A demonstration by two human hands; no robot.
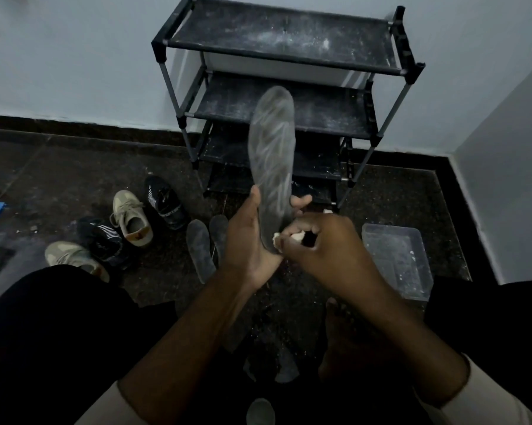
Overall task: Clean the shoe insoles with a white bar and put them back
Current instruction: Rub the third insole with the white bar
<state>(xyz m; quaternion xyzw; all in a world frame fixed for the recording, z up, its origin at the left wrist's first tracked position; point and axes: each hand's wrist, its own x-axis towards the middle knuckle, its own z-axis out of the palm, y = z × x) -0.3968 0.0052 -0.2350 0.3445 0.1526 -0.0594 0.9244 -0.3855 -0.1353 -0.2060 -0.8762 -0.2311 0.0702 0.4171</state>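
Dark floor [74, 167], hands [246, 240] [323, 240] grip insole [272, 142], white bar [297, 237]

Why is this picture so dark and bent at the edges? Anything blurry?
Head view: dim bluish light swallows floor detail; the wide lens bows the shoe rack and wall edges; the insole in the left hand looks slightly soft; the white bar in the right hand shows only as pale bits.
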